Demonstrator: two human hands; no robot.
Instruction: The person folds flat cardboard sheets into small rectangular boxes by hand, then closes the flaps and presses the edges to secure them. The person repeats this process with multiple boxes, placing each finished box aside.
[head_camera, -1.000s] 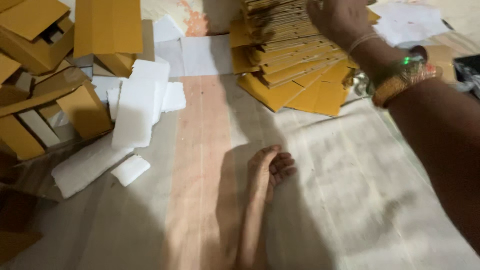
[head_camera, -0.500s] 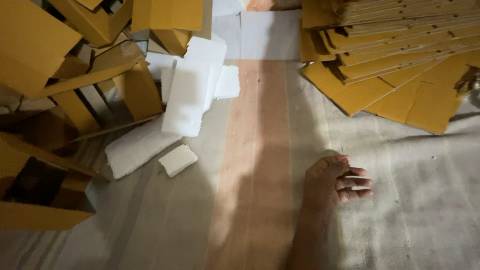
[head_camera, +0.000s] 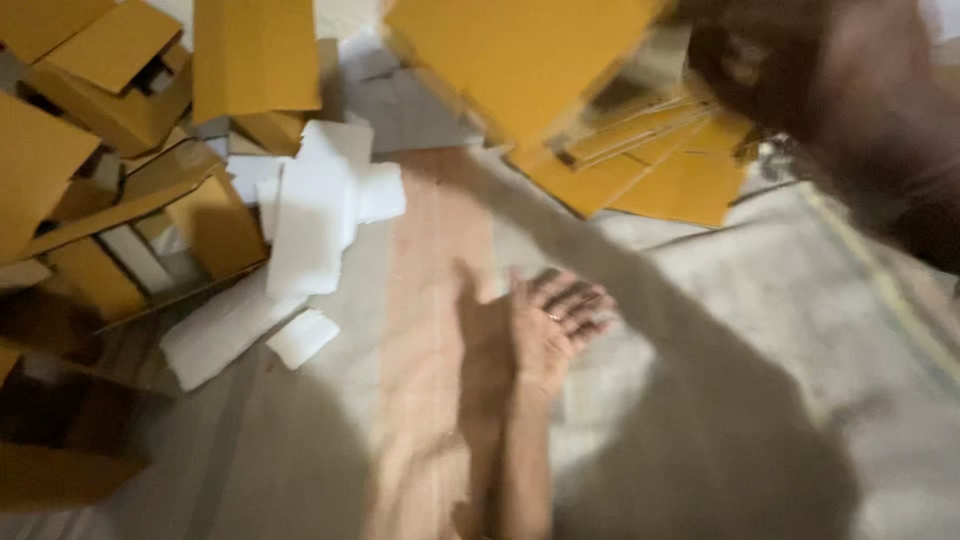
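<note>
1. Pale cloth (head_camera: 780, 330) covers the floor, with a broad pinkish stripe running up the middle of the frame; your bare foot (head_camera: 550, 325) rests on that stripe near the centre, toes towards the right.
2. Your right hand (head_camera: 840, 90) now fills the upper right corner, dark and heavily blurred. Half a second ago no hand was in view at all.
3. Just left of that hand, a yellow cardboard sheet (head_camera: 510, 60) hangs large and smeared across the top centre of the frame. It looks nearer to you than the stack of flat cardboard (head_camera: 660, 170) spread out below it.
4. You cannot tell from the blur how far the fingers are closed, or whether they actually grip the sheet. Its raised position beside the hand suggests it has come off the stack and is moving with the hand.
5. Your left hand is out of the picture.
6. White foam pieces (head_camera: 320, 220) lie overlapping at left of centre, with a small white block (head_camera: 302, 337) just below them; they lie as they did before.
7. Made-up yellow boxes (head_camera: 90, 150) are heaped along the left edge, touching the foam.
</note>
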